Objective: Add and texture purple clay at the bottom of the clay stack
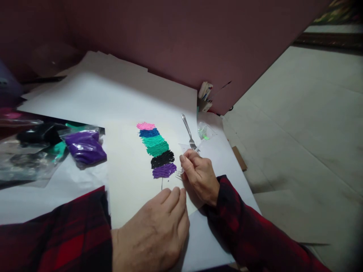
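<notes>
Two hands are seen, both in red-and-black plaid sleeves. The right hand [200,175] is closed, fingers pinched together on a clear plastic fork [180,172], whose tines lie just beside the purple band at the lower end of the clay strip [157,149]. The left hand [159,230] is laid flat, palm down, fingers together, on the cream sheet [127,189], near its bottom edge; nothing is gripped by it.

Six clay bands are counted in the strip, stacked on the cream sheet: pink, blue, two teal-green, black, purple. A thin drawn line is seen below the purple band.

One metal fork [189,134] is lying on the white paper [99,98], just beyond the right hand, handle pointing away. One small clear bag [205,131] with a green scrap is noted beside it.

At left, one bag of purple clay [85,147] is counted, with further bags [34,147] holding black and teal material; their number cannot be told. Small cartons [205,96] stand against the maroon wall [181,37].

The clay strip is not covered by either hand.
</notes>
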The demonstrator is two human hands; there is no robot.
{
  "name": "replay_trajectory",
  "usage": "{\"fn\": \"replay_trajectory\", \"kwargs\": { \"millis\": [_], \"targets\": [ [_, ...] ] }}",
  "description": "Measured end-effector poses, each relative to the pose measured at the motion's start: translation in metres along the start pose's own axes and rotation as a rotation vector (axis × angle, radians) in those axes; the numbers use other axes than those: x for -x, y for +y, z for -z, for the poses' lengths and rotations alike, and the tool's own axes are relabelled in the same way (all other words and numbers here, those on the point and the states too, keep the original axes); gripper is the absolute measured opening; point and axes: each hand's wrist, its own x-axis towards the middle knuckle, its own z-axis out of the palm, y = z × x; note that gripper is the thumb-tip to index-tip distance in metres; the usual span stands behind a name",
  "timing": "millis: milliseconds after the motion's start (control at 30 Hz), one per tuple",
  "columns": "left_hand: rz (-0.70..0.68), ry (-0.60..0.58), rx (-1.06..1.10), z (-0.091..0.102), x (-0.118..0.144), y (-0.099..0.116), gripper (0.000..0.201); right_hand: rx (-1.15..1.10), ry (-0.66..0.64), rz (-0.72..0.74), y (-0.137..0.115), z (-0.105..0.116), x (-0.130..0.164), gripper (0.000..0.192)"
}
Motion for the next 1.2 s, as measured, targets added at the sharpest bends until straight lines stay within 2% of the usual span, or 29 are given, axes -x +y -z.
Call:
{"fn": "replay_trajectory", "kwargs": {
  "millis": [633, 1000, 1200],
  "targets": [
    [0.002, -0.029, 0.016, 0.002, 0.0013, 0.0006, 0.036, 0.095, 0.021, -0.072, -0.0039, 0.0018, 0.0003, 0.029],
    [0.01, -0.031, 0.031, 0.0011, 0.0002, 0.0009, 0.035, 0.042, 0.013, -0.002, -0.0012, 0.001, 0.0018, 0.03],
    [0.009, -0.025, 0.038, 0.0014, -0.0001, 0.0002, 0.035, 0.004, 0.075, -0.008, -0.0005, -0.0007, 0.0046, 0.03]
  ]
}}
